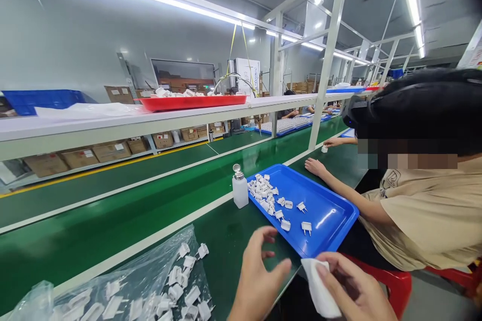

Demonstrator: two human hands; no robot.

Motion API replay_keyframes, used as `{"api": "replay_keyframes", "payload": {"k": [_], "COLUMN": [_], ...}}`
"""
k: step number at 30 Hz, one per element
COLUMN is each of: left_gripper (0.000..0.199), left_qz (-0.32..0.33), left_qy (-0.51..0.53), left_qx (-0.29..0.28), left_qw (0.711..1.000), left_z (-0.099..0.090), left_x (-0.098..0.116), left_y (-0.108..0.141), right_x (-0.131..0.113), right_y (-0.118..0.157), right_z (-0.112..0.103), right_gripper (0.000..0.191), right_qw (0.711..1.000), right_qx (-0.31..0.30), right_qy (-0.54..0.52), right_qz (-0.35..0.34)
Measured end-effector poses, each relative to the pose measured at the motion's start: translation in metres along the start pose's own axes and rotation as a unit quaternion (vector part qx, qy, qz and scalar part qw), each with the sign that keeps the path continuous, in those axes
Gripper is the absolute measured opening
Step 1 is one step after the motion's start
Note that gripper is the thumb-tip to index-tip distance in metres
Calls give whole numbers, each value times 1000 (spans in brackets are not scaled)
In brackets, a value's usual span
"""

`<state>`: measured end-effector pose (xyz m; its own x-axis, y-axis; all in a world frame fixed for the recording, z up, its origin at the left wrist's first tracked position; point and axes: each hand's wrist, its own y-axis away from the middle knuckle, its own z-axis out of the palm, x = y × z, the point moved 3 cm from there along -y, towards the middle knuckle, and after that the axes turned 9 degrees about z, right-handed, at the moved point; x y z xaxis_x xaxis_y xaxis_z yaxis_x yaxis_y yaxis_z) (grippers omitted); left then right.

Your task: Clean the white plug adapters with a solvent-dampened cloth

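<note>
My left hand (259, 278) hovers above the green bench edge with its fingers curled and apart, holding nothing I can see. Just to its right, my right hand (356, 288) pinches a white cloth (320, 291). Ahead of both hands lies a blue tray (331, 215) with several white plug parts (263, 193) scattered in it. More white plug parts (181, 288) lie on a clear plastic bag (113, 286) at my lower left.
A white pump bottle (240, 188) stands left of the tray. A co-worker sits at my right, a hand (315, 166) resting on the bench. The green conveyor belt (113, 195) runs diagonally. A red tray (192, 102) sits on the shelf above.
</note>
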<state>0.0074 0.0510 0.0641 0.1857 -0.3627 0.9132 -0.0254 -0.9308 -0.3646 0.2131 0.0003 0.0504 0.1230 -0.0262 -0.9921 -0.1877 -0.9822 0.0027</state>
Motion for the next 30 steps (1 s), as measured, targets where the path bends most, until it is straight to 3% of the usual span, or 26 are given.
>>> {"api": "replay_keyframes", "payload": {"k": [1, 3, 6, 9, 12, 15, 20, 25, 30], "left_gripper": [52, 54, 50, 45, 43, 42, 38, 36, 35], "left_qz": [-61, -108, -116, -101, -81, -69, -49, 8, 163], "left_qy": [-19, -75, -160, -206, -237, -266, -307, -355, -419], "left_qx": [41, 137, 255, 287, 278, 267, 238, 194, 85], "left_qw": [997, 982, 947, 930, 927, 924, 920, 914, 889], "left_z": [-5, -13, -16, -8, -4, -8, -19, -19, -16], "left_x": [-15, -44, -81, -104, -117, -125, -126, -108, -69], "left_y": [-16, -53, -109, -147, -166, -175, -184, -184, -177], "right_x": [7, 15, 12, -1, -11, -14, -10, -8, -5], "right_y": [-6, -15, -23, -25, -25, -25, -31, -44, -75], "right_z": [1, 6, 14, 18, 17, 15, 15, 23, 39], "right_gripper": [39, 45, 46, 48, 49, 44, 38, 39, 27], "right_qw": [998, 984, 955, 941, 933, 923, 901, 904, 904], "right_qx": [2, -15, -40, -36, -35, -75, -113, -80, -50], "right_qy": [-45, -140, -244, -301, -332, -348, -374, -379, -394], "right_qz": [44, 110, 167, 149, 134, 147, 188, 181, 159]}}
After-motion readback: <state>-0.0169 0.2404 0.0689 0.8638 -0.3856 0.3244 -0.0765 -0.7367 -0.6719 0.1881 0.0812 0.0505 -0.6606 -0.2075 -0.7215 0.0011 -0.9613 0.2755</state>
